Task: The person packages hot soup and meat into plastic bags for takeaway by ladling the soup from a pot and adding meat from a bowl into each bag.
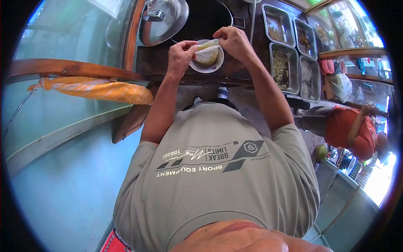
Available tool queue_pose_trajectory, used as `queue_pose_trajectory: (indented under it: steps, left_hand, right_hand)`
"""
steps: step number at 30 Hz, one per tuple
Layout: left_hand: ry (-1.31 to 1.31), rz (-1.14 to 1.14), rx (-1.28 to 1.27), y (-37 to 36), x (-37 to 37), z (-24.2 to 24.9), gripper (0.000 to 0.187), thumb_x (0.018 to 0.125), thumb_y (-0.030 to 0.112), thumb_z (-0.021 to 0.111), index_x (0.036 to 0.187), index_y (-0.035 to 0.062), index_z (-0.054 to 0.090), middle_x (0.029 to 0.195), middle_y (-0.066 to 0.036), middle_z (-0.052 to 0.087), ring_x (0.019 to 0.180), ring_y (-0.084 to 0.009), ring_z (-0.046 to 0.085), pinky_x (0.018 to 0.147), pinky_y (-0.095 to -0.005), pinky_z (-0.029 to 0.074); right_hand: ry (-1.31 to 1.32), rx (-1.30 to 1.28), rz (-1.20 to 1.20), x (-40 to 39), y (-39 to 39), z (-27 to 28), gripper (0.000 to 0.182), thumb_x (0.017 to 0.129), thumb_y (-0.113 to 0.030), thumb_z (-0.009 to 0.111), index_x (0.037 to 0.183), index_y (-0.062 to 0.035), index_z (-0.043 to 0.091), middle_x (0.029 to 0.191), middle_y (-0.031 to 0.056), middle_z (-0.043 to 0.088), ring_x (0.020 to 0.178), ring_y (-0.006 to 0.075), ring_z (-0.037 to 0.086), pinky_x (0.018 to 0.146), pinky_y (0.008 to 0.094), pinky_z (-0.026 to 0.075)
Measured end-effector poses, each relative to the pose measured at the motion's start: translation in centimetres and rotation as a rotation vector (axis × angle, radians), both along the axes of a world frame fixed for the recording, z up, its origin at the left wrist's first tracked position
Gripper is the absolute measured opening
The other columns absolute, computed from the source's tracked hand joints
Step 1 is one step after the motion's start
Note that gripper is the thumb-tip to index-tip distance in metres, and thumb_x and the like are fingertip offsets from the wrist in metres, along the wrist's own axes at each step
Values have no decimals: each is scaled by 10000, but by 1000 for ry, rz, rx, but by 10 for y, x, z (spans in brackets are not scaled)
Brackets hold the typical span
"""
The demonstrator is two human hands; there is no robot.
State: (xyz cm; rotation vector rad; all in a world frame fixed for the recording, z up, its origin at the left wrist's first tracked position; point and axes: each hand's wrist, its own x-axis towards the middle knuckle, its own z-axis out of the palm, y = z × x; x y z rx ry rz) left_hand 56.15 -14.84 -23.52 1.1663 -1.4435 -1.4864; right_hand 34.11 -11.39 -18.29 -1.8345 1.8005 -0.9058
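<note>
A clear plastic bag (208, 53) with something pale yellow inside rests in a white bowl (204, 69) on the dark counter. My left hand (180, 58) pinches one top corner of the bag, at the bowl's left rim. Opposite it, my right hand (234, 41) grips the other top corner between thumb and fingers. The bag's mouth is pulled taut and flat between the two hands, above the bowl.
Several metal trays (282, 67) of food stand at the right. Ahead are a dark round pan or griddle (205, 19) and a shiny lid (170, 25). An orange cloth (100, 89) hangs at the left. A person in a red shirt (350, 130) is off to the right.
</note>
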Motion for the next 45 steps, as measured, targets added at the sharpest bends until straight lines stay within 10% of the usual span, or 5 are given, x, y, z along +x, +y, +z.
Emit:
queue_pose_trajectory:
  steps: [8,17,29,37,45]
  left_hand:
    - [34,74,28,9,-9,1,217,935,112,733,1105,-23,732,861,-44,702,671,-71,620,624,-212,534]
    - [-578,-103,-268,12,1,24,228,941,117,708,1105,-39,736,808,-17,696,678,-61,617,631,-217,534]
    - [-231,70,-120,18,-4,32,192,948,130,720,1052,-30,743,826,-40,722,678,-68,632,623,-220,528]
    - [-239,97,-120,17,1,27,194,947,137,724,1046,-28,747,801,-21,714,674,-59,625,617,-216,521]
    - [-290,43,-122,16,1,41,173,946,116,707,1058,-6,758,847,-18,724,722,-56,639,644,-215,535]
  right_hand:
    - [-259,348,24,-14,-10,-29,554,892,-314,752,1324,7,621,1075,201,706,925,271,709,831,364,564]
    - [-114,227,75,-16,-4,0,251,825,-66,674,1037,47,749,944,186,753,866,262,741,814,364,589]
    - [-445,185,167,-25,1,19,226,886,-69,687,1091,18,731,909,61,720,824,134,662,775,274,553]
    - [-370,257,312,-42,14,-17,1110,726,-44,892,1615,-199,245,1496,121,390,801,86,608,740,233,537]
    - [-257,214,467,-6,-38,-37,409,829,-193,819,1194,-45,709,1117,142,724,985,254,697,890,389,560]
